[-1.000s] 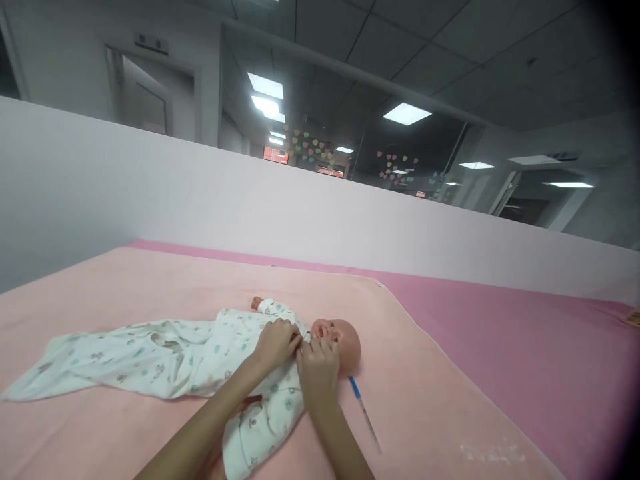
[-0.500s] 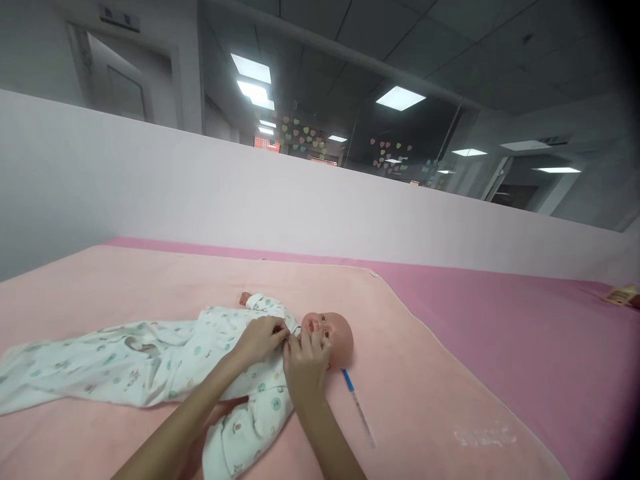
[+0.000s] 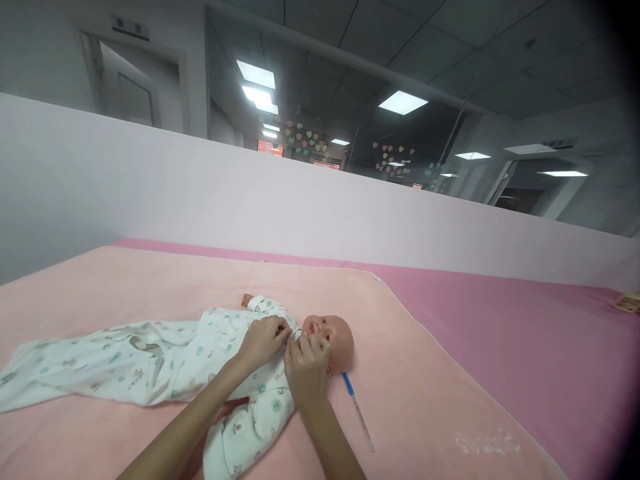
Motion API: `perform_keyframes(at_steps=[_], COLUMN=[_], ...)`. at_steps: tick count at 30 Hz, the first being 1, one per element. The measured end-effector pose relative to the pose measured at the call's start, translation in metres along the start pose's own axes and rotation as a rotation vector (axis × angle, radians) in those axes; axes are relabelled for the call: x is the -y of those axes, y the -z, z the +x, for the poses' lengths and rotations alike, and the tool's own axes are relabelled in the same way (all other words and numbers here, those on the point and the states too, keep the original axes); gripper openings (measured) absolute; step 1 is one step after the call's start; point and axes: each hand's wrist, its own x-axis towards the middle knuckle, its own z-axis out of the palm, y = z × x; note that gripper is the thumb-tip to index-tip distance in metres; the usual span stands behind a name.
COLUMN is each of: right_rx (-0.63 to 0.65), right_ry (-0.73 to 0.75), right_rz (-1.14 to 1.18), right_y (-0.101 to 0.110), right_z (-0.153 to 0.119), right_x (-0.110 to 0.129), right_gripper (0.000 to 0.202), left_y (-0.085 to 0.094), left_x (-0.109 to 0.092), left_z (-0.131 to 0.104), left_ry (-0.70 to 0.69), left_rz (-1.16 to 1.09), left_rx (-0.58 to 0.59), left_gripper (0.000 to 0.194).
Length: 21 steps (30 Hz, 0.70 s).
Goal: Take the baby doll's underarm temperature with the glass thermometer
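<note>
Low in the middle of the frame a doll lies on its back on a pink blanket, dressed in a white romper. The left hand and right hand both pinch the romper's collar just under the chin. A syringe lies right of the right hand.

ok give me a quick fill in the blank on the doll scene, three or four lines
1. Both hands, the left hand and the right hand, pinch the sleepsuit at the doll's ____.
2. The doll lies on its ____.
3. The thermometer beside the doll's head has a ____ tip.
4. Everything rests on a peach-pink ____.

Missing words: collar; back; blue; blanket
</note>
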Motion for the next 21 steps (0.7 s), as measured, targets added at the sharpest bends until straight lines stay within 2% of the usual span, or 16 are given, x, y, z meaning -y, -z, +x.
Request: perform_keyframes(at_steps=[6, 15, 18, 21], right_rx=[0.009, -0.039, -0.093, -0.096], right_ry=[-0.043, -0.16, -0.144, -0.083], right_rz=[-0.02, -0.036, 0.008, 0.076], right_y=[0.001, 0.007, 0.01, 0.009], right_z=[0.001, 0.005, 0.006, 0.005], right_x=[-0.001, 0.004, 0.005, 0.009], right_gripper=[0.016, 0.015, 0.012, 0.011], left_y=[0.003, 0.019, 0.029, 0.041], left_x=[0.0, -0.008, -0.006, 0.002], left_z=[-0.001, -0.005, -0.008, -0.01], left_ry=[-0.103, -0.15, -0.15, -0.128], left_rz=[-0.144, -0.213, -0.204, -0.119], left_rx=[0.032, 0.127, 0.184, 0.181], left_gripper=[0.031, 0.029, 0.029, 0.031])
